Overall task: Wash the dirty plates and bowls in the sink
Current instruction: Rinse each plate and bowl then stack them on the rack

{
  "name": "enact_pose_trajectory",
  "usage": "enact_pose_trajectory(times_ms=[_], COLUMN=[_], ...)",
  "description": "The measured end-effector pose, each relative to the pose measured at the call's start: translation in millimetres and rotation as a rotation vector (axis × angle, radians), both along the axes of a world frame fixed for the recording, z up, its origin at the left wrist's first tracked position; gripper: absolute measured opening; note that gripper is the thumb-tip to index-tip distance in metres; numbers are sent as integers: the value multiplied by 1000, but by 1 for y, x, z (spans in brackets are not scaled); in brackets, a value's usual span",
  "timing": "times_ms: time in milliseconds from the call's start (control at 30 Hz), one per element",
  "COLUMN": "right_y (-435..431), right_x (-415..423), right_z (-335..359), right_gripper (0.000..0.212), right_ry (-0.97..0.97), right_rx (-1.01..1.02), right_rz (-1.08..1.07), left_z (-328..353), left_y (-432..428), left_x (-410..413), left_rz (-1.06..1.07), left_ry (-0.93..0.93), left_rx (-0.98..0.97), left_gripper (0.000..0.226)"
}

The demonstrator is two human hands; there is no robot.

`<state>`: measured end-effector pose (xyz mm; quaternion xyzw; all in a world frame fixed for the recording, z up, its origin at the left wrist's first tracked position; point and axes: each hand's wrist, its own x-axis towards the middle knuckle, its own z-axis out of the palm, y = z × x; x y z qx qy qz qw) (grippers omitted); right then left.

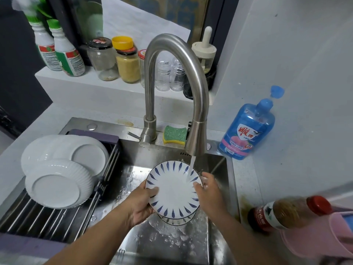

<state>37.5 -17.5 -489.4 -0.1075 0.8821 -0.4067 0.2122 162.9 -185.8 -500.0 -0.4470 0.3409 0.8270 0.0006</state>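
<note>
- Blue-patterned plate (172, 190) is held over the sink (172, 243), face up and tilted slightly, under the tap.
- Left hand (141, 204) is clamped on the plate's left rim: thumb is laid on the face, fingers are curled underneath.
- Right hand (210, 196) is grasping the right rim: thumb is seen on the face, fingers are wrapped behind the edge.
- Water stream (191, 168) is seen landing on the plate's upper right part, near the right thumb.
- A second dish (178, 220) with a dark-edged rim is seen just below the held plate, mostly hidden; whether it is a plate or a bowl cannot be told.
- Sink floor is wet, with droplets and foam.
- Curved steel faucet (169, 38) is mounted behind the basin; green-and-yellow sponge (174, 134) is laid beside its base.
- Drying rack (45, 219) is set across the sink's left side; two white ribbed plates (56, 189) (87, 152) are stacked on it, overlapping.
- Blue detergent bottle (246, 131), cap flipped open, is stood on the worktop (305, 150) right of the sink.
- Brown bottle (284, 212) with a red cap is seen at the right edge, blurred.
- Shelf (80, 83) behind carries spray bottles (66, 54) and jars (128, 65).
</note>
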Motion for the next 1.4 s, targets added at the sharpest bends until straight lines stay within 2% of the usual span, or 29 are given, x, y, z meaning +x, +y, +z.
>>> enact_pose_trajectory(times_ms=[133, 300, 400, 500, 567, 667, 733, 867, 967, 1067, 1133, 1200, 1300, 1400], right_y=[2, -2, -12, -17, -16, -12, -14, -27, -34, -34, -33, -34, -39, -40], right_x=[-2, -1, -7, -17, -22, -15, -3, 8, 9, 9, 8, 5, 3, 7], right_z=[4, 34, 46, 48, 41, 30, 27, 22, 25, 33, 38, 44, 52, 58], right_gripper=[26, 32, 25, 30, 32, 23, 17, 18, 22, 24, 26, 27, 26, 26], right_ry=[-61, 180, 235, 110, -28, -275, -367, -392, -354, -374, -487, -613, -728, -764], right_rx=[187, 242, 338, 278, 197, 80, 6, -106, -94, -61, -71, -69, -68, -151], right_rz=[121, 139, 239, 164, 121, 21, -2, -7, -36, -45, -80, -117, -98, -43], left_z=[2, 0, -1, 4, 9, 18, 26, 39, 36, 28, 22, 20, 25, 40], left_y=[5, 12, 18, 21, 19, 9, 3, -11, -22, -34, -43, -50, -61, -74], left_x=[-6, -7, -4, -3, -3, -2, 0, 10, 21, 38, 50, 57, 57, 54], left_rz=[59, -12, -95, -100, -71, -57, -101, -102, -158, -345, -514, -601, -554, -560], left_ry=[23, 20, 40, 102, 107, 63, 66, 115, 140, 195, 235, 292, 306, 321], left_rx=[-71, -224, -205, -107, -131, -283, -421, -566, -690, -810, -940, -1065, -1305, -1289], left_gripper=[21, 28, 33, 41, 44, 47, 49, 46, 56, 74, 79, 71, 33, 16])
